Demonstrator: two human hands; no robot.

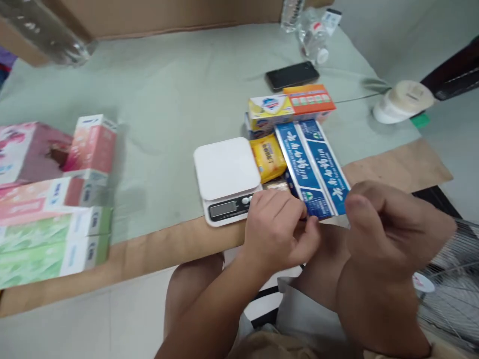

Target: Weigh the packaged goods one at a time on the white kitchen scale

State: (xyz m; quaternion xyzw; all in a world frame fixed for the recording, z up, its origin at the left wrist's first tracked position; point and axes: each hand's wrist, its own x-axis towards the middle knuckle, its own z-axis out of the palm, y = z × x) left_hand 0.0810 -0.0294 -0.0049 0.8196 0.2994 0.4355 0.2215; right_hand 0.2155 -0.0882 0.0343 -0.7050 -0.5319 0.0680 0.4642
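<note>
My left hand [279, 224] rests at the table's near edge, just right of a white kitchen scale [226, 172], its fingers curled against the near ends of two blue toothpaste boxes [312, 164]. Whether it grips one is not clear. My right hand [389, 222] hovers closer to the camera, fingers curled in, slightly blurred, with nothing visible in it. Beside the scale lie a yellow packet [268, 157], a yellow soap box [270, 109] and an orange box [310, 99].
Pink and green boxes [56, 219] are stacked at the left edge. A black phone [292, 76], plastic bottles [312, 35] and a roll of tape [404, 99] sit farther back. A wire fan guard [454, 284] is at lower right. Cardboard lines the table's back.
</note>
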